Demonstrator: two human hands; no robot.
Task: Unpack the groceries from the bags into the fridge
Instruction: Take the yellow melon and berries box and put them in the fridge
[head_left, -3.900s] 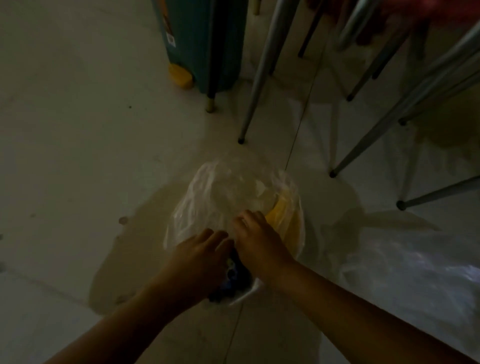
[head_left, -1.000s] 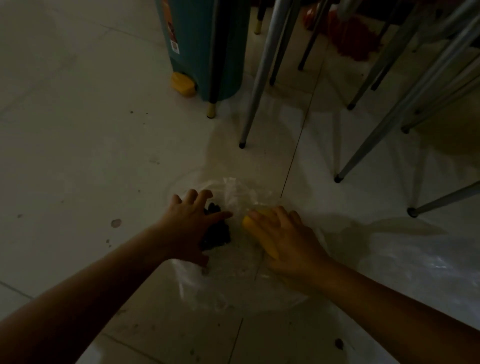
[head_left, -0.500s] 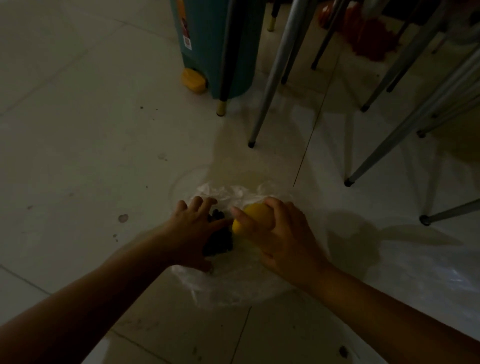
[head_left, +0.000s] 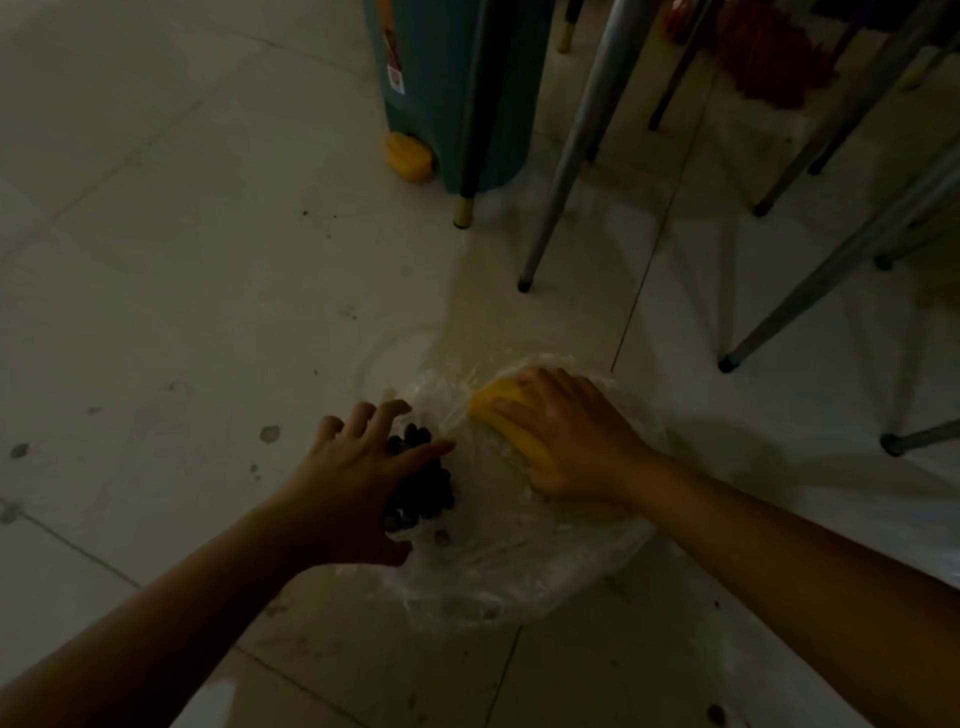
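Note:
A clear plastic bag (head_left: 498, 571) lies flattened on the tiled floor in dim light. A bunch of dark grapes (head_left: 423, 483) rests on its left part, and my left hand (head_left: 353, 483) lies over the grapes with fingers spread, touching them. On the bag's far right part sits a yellow fruit (head_left: 506, 415), with my right hand (head_left: 566, 436) curled around it from above. Part of the fruit is hidden under my fingers.
A teal bin (head_left: 457, 88) with a yellow pedal (head_left: 410, 156) stands at the back. Several metal chair and table legs (head_left: 566, 156) come down at the right. Another clear bag (head_left: 883, 519) lies on the floor at the right edge.
The bag, earlier bunched upright between both hands, now lies spread flat. My right hand with the yellow fruit has shifted slightly right and down onto the bag. My left hand stays on the grapes.

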